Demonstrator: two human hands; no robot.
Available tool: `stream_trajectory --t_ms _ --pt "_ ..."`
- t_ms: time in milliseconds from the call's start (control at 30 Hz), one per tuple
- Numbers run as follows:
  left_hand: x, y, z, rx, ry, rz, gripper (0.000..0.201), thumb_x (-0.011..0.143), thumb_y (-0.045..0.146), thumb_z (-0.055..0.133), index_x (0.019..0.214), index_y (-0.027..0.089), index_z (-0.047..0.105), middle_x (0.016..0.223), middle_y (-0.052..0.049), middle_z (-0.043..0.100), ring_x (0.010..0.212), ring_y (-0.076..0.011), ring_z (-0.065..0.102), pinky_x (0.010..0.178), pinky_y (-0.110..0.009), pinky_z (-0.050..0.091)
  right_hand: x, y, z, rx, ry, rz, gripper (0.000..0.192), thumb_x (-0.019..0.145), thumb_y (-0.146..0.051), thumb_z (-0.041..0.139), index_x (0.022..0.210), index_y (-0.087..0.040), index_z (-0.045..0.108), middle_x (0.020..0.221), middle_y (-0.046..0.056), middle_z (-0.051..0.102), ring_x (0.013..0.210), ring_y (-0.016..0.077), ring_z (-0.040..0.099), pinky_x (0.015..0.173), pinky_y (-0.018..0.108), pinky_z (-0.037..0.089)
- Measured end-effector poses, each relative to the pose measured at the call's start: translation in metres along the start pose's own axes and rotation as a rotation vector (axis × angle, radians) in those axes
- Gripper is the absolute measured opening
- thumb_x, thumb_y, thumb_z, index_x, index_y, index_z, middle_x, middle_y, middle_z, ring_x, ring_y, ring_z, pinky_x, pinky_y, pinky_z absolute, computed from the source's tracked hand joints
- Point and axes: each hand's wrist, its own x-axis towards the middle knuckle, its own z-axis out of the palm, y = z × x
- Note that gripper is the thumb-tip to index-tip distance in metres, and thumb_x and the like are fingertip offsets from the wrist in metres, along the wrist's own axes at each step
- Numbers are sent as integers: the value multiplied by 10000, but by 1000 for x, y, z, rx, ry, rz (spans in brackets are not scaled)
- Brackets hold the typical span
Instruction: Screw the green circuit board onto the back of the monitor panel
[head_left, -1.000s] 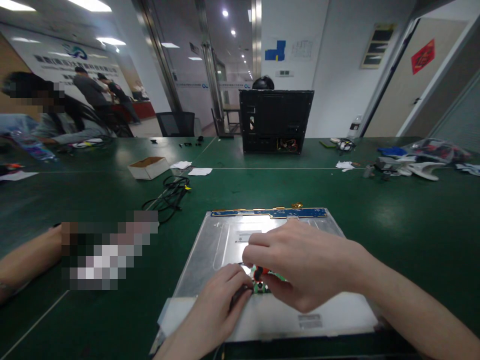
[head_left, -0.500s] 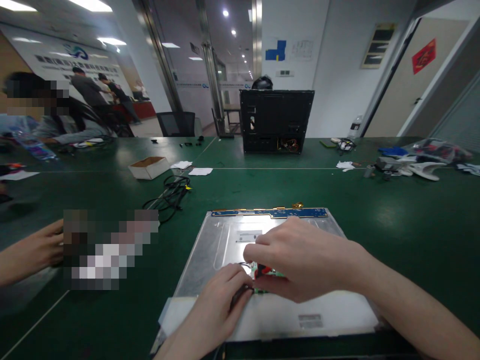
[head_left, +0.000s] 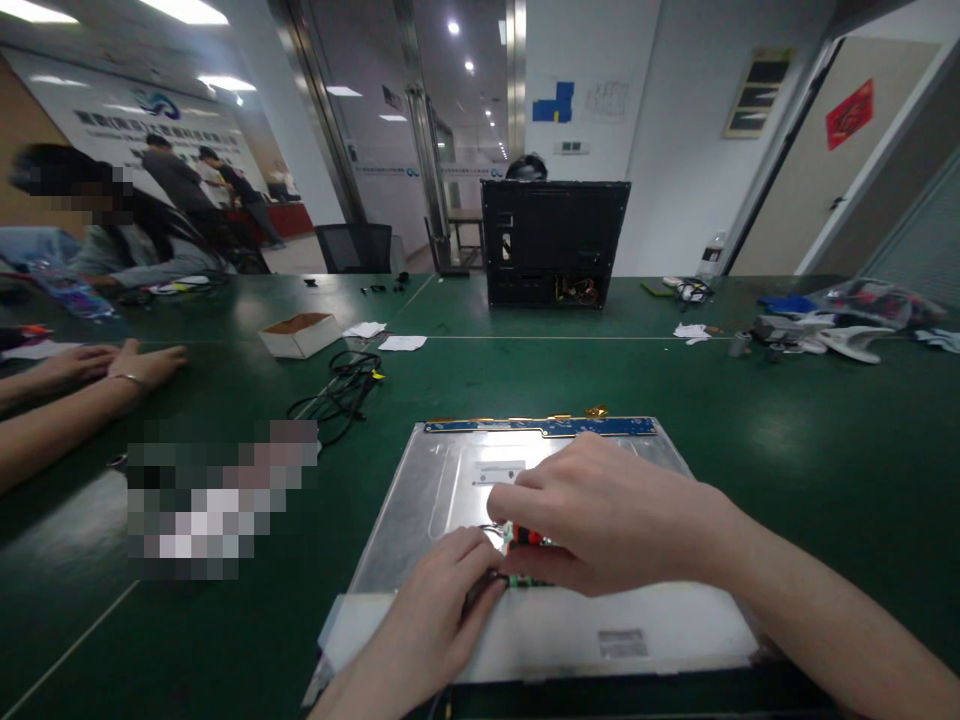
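Observation:
A silver display panel (head_left: pixel 390 515) lies flat in front of me, a blue circuit strip (head_left: pixel 600 427) along its far edge and a white sheet (head_left: pixel 547 630) across its near part. My right hand (head_left: pixel 585 515) is closed around a red-and-black screwdriver (head_left: pixel 527 536) over the middle of the panel; the tip is hidden. Under it, part of a small green circuit board (head_left: pixel 517 580) shows. My left hand (head_left: pixel 457 590) rests on the panel beside that board, fingers pressed together at its left edge. Something dark shows between thumb and forefinger, too hidden to name.
Black cables (head_left: pixel 341 390) and an open white box (head_left: pixel 300 336) lie to the left. Another person's hands (head_left: pixel 142 366) are on the table at far left. A black monitor back (head_left: pixel 555 240) stands across the table. White plastic parts (head_left: pixel 810 335) lie at the right.
The red-and-black handle has turned slightly in my right hand. My left hand stays put. The other person's hand has moved away from the blurred spot, and two hands now show farther back.

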Motion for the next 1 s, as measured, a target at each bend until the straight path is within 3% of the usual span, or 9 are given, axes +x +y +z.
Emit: stream_trajectory --t_ms 367,533,733,1000 --pt "3 5 -4 0 21 -1 171 883 157 456 953 215 601 957 -66 623 904 -223 592 769 -315 502 -2 -2 -5 73 -24 -47 128 805 -230 508 920 -173 508 861 23 603 601 120 453 472 276 212" --pt "1 2 -2 -2 5 -2 183 895 144 449 979 211 597 991 -75 622 949 -229 583 805 -332 497 -1 -1 -2 18 21 -33 88 873 -231 468 926 -185 522 815 9 609 580 119 448 481 282 203" --pt "-1 0 0 -11 18 8 196 910 152 451 1006 213 611 1027 -75 636 950 -225 594 806 -338 506 1 1 0 -12 19 -27 169 953 -320 434 915 -197 544 705 -6 615 560 120 485 491 298 176" --pt "2 3 -3 -3 29 5 191 887 159 460 971 220 620 951 -68 632 925 -227 597 782 -313 510 -3 0 -3 72 -16 -32 132 829 -251 520 937 -176 509 866 22 613 633 130 502 479 283 243"
